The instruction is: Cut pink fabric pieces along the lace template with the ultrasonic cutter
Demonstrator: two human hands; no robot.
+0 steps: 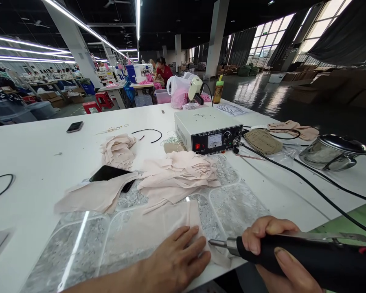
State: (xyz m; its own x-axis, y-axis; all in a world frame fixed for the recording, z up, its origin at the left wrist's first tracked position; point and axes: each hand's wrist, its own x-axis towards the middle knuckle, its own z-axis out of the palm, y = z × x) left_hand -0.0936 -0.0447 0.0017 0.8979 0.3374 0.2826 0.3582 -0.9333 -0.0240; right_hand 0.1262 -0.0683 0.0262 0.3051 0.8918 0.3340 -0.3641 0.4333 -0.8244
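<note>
Wrapped tight, right hand (274, 248) grips a black, metal-tipped handheld tool (292, 254); left hand (173, 260), fingers spread, presses flat pale pink cloth (158, 228) near the white table's edge (33, 162); writing too small.

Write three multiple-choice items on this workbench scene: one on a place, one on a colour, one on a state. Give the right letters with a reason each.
1. Where does the meter box stand?
A. on the white table, behind the cloth pile
B. on the floor
C. on a red stool

2. What colour is the cloth pile?
A. dark blue
B. pale pink-beige
C. bright green

3. What is the right hand doing?
A. lying flat and open
B. gripping the black-handled tool
C. holding a phone

Answers:
1 A, the box sits on the table just beyond the pile.
2 B, all the stacked pieces are a light pinkish beige.
3 B, the fingers wrap the black-handled tool, its metal tip at the cloth piece that the left hand presses flat.
</note>
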